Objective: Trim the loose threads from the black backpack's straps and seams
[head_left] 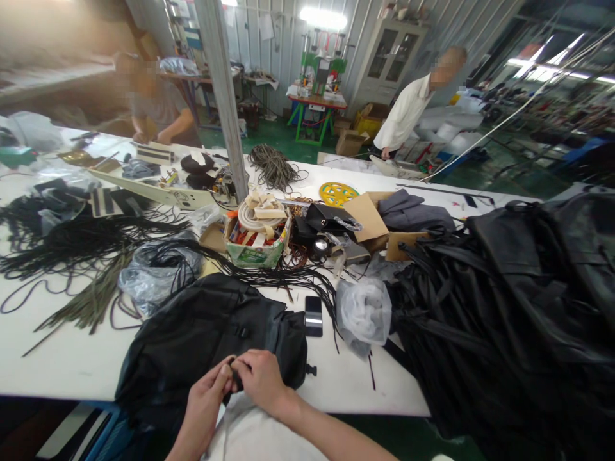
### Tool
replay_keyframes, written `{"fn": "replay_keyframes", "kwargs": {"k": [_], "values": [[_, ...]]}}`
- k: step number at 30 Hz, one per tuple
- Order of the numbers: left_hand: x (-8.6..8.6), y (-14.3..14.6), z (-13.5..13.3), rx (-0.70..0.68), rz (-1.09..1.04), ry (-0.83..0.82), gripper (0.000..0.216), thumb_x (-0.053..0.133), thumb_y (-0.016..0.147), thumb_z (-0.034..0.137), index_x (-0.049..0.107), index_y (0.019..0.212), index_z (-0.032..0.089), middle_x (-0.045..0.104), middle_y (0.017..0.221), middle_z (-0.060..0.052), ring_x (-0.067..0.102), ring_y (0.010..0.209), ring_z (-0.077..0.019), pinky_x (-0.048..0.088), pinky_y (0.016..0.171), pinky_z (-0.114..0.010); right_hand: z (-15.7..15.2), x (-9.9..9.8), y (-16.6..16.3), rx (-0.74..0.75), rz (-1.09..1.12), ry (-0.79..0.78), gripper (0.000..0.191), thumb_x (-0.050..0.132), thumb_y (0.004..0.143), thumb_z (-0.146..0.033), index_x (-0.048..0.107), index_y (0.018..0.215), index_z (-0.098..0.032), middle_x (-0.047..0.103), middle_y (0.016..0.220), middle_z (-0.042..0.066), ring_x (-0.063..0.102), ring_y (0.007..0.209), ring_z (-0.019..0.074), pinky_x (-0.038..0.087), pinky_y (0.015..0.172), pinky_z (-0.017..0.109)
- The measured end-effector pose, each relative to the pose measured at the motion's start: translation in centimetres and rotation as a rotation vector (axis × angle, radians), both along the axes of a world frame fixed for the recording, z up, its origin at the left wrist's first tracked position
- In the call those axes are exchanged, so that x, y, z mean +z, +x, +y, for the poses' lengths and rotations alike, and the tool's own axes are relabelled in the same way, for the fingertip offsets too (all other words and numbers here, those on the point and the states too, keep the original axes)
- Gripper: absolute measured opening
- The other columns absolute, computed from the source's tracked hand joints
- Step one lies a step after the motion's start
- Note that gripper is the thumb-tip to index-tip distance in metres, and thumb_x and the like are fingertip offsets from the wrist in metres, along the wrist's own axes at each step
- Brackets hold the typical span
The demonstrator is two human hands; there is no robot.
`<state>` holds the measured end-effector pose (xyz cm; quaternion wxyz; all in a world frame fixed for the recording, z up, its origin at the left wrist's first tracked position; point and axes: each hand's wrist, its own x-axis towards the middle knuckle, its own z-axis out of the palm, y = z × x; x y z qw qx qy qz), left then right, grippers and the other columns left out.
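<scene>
A black bag (192,333) lies flat at the table's front edge, part of it hanging over. Above its near edge my left hand (214,386) and my right hand (262,379) meet, fingertips pinched together. Between them is a small dark strap-like piece (229,392), mostly hidden by the fingers, so its exact kind does not show. A black buckle (311,370) sticks out at the bag's right side. Just beyond the bag rests a phone (314,315), and right of that a clear plastic bag (364,314) with whitish contents.
Black bags (480,320) are heaped at the right. Black cords (86,237) and a carton of webbing rolls (254,253) lie beyond the bag. A post (221,96) rises from the table. Two people, one seated (158,109) and one standing (408,109), are across it.
</scene>
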<state>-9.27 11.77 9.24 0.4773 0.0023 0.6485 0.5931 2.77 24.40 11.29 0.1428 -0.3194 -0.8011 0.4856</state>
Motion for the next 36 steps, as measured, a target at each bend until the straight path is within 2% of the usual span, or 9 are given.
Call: {"fn": "replay_keyframes", "kwargs": {"k": [5,7,13,16,21,27,33,36], "values": [[-0.3,-0.3,-0.3,-0.068,0.153,-0.049,0.095,0.092,0.076,0.075,0.077,0.138,0.005,0.068,0.081,-0.005,0.062,0.079,-0.02,0.051,0.074,-0.03,0.1,0.7,0.6,0.059,0.101,-0.153,0.04,0.054,0.115,-0.024,0.077,0.084,-0.021,0.079,0.082,0.0,0.074,0.078,0.0145,0.049,0.075,0.023],[-0.2,-0.3,-0.6,-0.106,0.186,-0.075,0.101,0.09,0.076,0.079,0.075,0.141,0.002,0.069,0.082,-0.006,0.062,0.08,-0.0202,0.051,0.074,-0.03,0.1,0.8,0.8,0.073,0.081,-0.179,0.04,0.052,0.115,-0.023,0.077,0.084,-0.02,0.079,0.082,0.0,0.073,0.079,0.0149,0.048,0.075,0.024],[0.0,-0.2,-0.9,-0.14,0.207,-0.092,0.1,0.087,0.079,0.078,0.074,0.141,0.001,0.068,0.079,-0.005,0.063,0.079,-0.021,0.052,0.075,-0.031,-0.2,0.6,1.0,0.045,-0.134,-0.036,0.027,0.068,0.1,-0.015,0.078,0.075,-0.02,0.081,0.077,0.001,0.069,0.068,0.0158,0.036,0.064,0.029],[0.4,-0.1,-0.7,-0.138,0.205,-0.09,0.099,0.089,0.077,0.078,0.076,0.139,0.002,0.069,0.079,-0.006,0.064,0.078,-0.0215,0.052,0.073,-0.03,-0.2,0.9,0.8,0.033,-0.134,-0.009,0.023,0.069,0.097,-0.014,0.081,0.078,-0.022,0.084,0.082,0.002,0.073,0.073,0.0177,0.04,0.067,0.029],[1.1,0.0,-0.7,-0.145,0.243,-0.101,0.094,0.091,0.072,0.079,0.082,0.132,0.007,0.069,0.077,-0.007,0.064,0.076,-0.0219,0.052,0.071,-0.031,0.0,1.3,0.6,0.032,-0.138,0.036,0.021,0.07,0.096,-0.018,0.085,0.084,-0.025,0.087,0.09,0.003,0.079,0.085,0.0212,0.048,0.076,0.03],[0.4,-0.1,-0.8,-0.18,0.315,-0.112,0.093,0.086,0.076,0.081,0.082,0.131,0.007,0.069,0.074,-0.007,0.062,0.073,-0.0224,0.051,0.069,-0.032,0.0,0.7,0.2,0.045,-0.135,0.053,0.019,0.073,0.095,-0.018,0.089,0.089,-0.027,0.088,0.094,0.002,0.081,0.091,0.0221,0.051,0.086,0.032],[0.4,-0.5,-1.1,-0.189,0.359,-0.146,0.1,0.084,0.073,0.086,0.081,0.131,0.004,0.067,0.071,-0.007,0.06,0.071,-0.0219,0.05,0.069,-0.032,0.4,0.3,0.0,0.109,-0.089,0.043,0.018,0.074,0.097,-0.018,0.088,0.092,-0.027,0.088,0.094,0.0,0.08,0.087,0.0198,0.049,0.082,0.029],[0.6,-0.5,-1.3,-0.149,0.35,-0.143,0.099,0.085,0.074,0.085,0.08,0.132,0.004,0.069,0.073,-0.008,0.061,0.072,-0.0222,0.05,0.07,-0.032,0.7,0.6,0.4,0.149,-0.042,0.033,0.014,0.074,0.102,-0.023,0.086,0.095,-0.027,0.086,0.094,-0.001,0.078,0.086,0.0183,0.049,0.083,0.028]]}}
